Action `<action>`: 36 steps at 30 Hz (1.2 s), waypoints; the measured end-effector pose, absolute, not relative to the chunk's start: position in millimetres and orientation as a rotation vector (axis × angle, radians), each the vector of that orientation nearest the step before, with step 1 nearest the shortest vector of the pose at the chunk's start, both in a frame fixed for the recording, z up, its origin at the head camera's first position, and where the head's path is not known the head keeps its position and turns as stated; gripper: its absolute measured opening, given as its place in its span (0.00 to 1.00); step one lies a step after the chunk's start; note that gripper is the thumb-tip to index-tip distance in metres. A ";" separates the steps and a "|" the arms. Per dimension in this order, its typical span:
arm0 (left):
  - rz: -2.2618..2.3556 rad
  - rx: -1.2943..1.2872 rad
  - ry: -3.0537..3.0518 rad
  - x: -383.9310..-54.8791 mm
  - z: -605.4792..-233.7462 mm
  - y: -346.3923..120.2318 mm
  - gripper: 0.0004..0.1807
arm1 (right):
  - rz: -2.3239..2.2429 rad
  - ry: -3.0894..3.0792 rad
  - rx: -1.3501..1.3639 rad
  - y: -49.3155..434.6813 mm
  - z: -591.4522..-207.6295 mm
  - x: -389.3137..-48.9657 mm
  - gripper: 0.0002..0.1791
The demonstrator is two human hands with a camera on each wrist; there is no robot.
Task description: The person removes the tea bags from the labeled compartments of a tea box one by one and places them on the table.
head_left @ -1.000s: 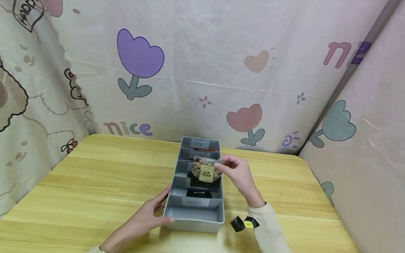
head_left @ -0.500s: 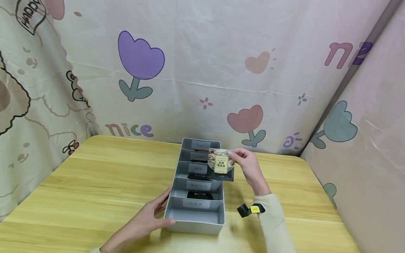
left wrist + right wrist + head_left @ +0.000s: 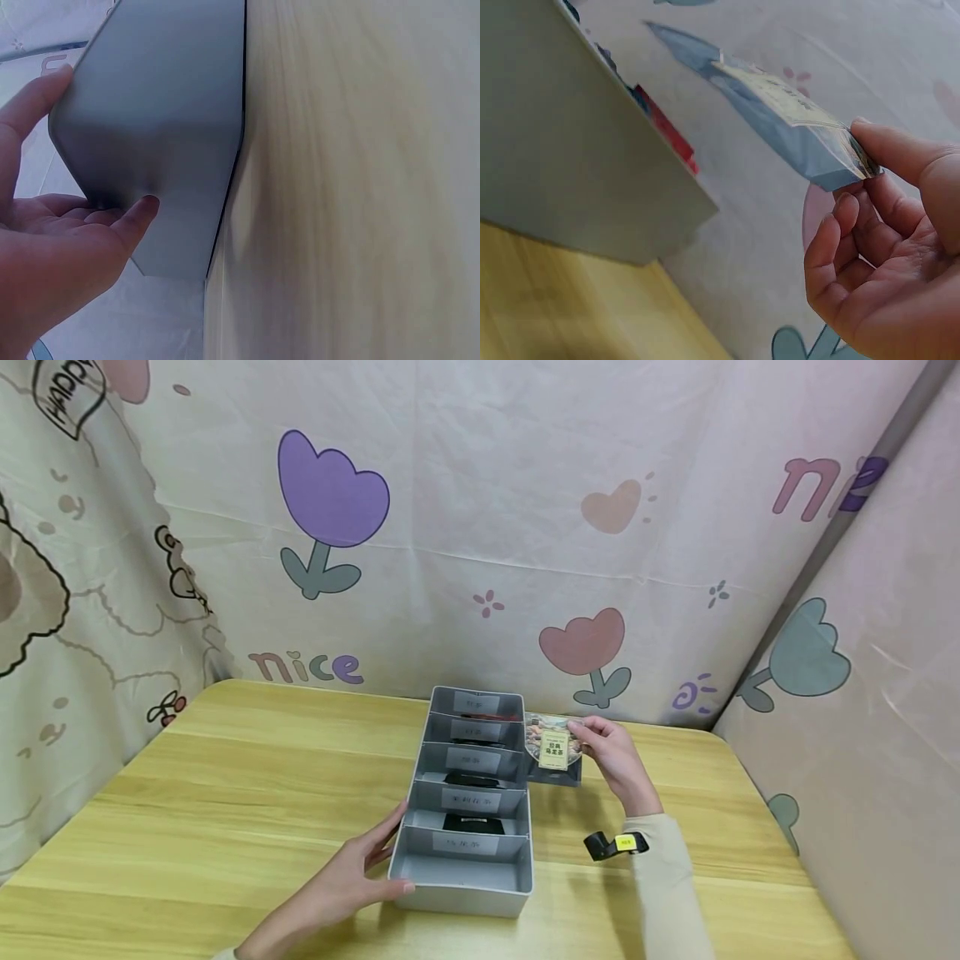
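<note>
My right hand [image 3: 618, 764] pinches the upper right corner of a tea bag packet [image 3: 553, 752], between thumb and fingers. Dark with a clear-looking top, the packet carries a yellow label with Chinese characters, and in the head view it sits just right of the box. In the right wrist view the packet [image 3: 780, 120] tilts beside the box's grey wall. My left hand [image 3: 341, 877] rests against the near left corner of the long grey divided box [image 3: 457, 900], thumb at the front, fingers along the side. The left wrist view shows fingertips touching the wall [image 3: 172, 165].
Paper labels mark the box's compartments. Black packets [image 3: 474, 823] lie in several of them, and a red one [image 3: 489, 717] shows toward the back. The nearest compartment [image 3: 461, 867] has a bare floor. A wooden table [image 3: 247, 793] lies beneath, with a printed curtain [image 3: 465, 510] behind.
My right hand has moved right with the tea bag packet, from over the box's compartments to beyond its right wall. The left hand and the box have stayed in place.
</note>
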State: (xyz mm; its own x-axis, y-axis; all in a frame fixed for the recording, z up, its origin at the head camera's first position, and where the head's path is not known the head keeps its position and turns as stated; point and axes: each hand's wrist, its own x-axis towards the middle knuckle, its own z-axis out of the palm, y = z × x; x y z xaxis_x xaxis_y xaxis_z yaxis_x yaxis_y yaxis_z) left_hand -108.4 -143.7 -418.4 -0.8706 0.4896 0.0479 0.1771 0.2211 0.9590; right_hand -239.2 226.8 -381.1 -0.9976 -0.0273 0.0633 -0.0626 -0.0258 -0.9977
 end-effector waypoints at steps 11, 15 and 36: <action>1.690 0.636 2.234 -109.2 -416.9 -142.8 0.51 | 2.289 -2.218 -0.012 242.9 -404.9 -248.0 0.10; 1.686 0.634 2.240 -109.7 -417.3 -142.7 0.51 | 2.244 -2.272 -0.067 244.1 -411.9 -249.9 0.07; 1.691 0.646 2.247 -108.3 -419.3 -143.7 0.51 | 2.068 -2.509 -0.082 232.4 -442.0 -259.8 0.06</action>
State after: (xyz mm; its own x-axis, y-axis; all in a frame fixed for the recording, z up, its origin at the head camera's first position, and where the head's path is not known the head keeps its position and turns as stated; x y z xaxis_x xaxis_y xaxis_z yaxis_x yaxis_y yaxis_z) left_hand -108.3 -143.7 -419.3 -0.8686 0.4918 0.0607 0.1944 0.2255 0.9546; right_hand -259.8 232.4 -442.0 -0.9926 -0.0315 -0.1170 0.1088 0.1925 -0.9752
